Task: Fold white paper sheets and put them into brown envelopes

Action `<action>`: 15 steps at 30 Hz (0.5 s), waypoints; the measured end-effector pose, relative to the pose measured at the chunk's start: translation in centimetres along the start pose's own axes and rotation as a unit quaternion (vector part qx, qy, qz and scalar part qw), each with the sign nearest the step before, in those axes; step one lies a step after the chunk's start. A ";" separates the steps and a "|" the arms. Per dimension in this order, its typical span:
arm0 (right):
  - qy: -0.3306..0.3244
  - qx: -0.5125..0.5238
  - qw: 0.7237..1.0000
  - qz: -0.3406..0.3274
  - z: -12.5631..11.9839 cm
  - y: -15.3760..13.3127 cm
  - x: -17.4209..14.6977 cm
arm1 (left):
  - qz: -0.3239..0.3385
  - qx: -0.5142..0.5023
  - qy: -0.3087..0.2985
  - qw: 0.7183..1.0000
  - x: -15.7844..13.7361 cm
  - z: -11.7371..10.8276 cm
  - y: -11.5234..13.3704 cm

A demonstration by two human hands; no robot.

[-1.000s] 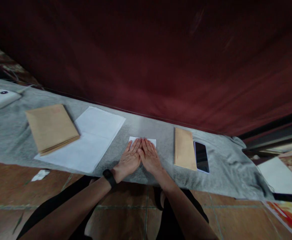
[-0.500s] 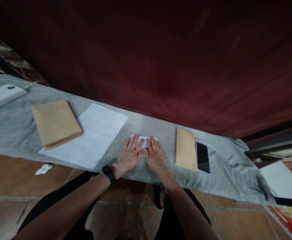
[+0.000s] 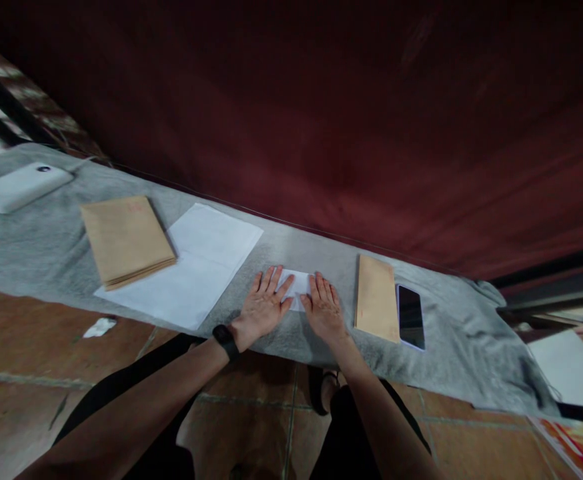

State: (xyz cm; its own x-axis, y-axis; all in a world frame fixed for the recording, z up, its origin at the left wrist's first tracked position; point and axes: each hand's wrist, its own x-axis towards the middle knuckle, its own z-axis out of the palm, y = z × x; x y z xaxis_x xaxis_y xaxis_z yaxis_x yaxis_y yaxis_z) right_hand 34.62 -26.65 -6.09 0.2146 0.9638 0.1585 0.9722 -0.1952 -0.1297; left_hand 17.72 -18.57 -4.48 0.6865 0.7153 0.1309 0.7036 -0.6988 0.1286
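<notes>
A small folded sheet of white paper (image 3: 298, 287) lies flat on the grey cloth in front of me. On its left part rests my left hand (image 3: 265, 307), palm down with the fingers spread; a black band circles that wrist. My right hand (image 3: 325, 310) presses flat over the paper's right edge, fingers stretched out. The paper's middle shows between the two hands, while its sides are covered. Larger white sheets (image 3: 204, 260) lie to the left, partly under a stack of brown envelopes (image 3: 126, 240).
Right of my hands are more brown envelopes (image 3: 377, 297) and a smartphone (image 3: 411, 317) with a dark screen. A white device (image 3: 21, 187) with a cable sits at the far left. Grey cloth (image 3: 451, 333) covers the narrow surface, backed by a dark red curtain (image 3: 291, 133).
My hands have moved apart across the small paper, so more of its middle shows. The whole view has shifted slightly.
</notes>
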 end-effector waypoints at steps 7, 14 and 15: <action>-0.003 -0.019 1.000 0.005 -0.1 1.0 -0.4 | 0.002 0.001 -0.002 1.000 0.0 0.0 -0.1; -0.013 -0.029 0.999 0.015 -0.3 1.3 -0.6 | 0.012 0.002 -0.015 1.000 0.0 -0.1 -0.5; -0.017 -0.030 0.999 0.016 -0.4 1.3 -0.6 | 0.013 -0.001 -0.013 1.000 0.0 -0.1 -0.6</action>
State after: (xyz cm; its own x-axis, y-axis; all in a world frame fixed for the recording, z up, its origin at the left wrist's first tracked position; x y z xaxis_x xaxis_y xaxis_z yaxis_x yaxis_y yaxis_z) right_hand 35.82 -27.54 -5.92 0.2433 0.9624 0.1211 0.9690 -0.2356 -0.0743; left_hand 17.29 -18.15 -4.45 0.7087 0.6970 0.1095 0.6854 -0.7169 0.1276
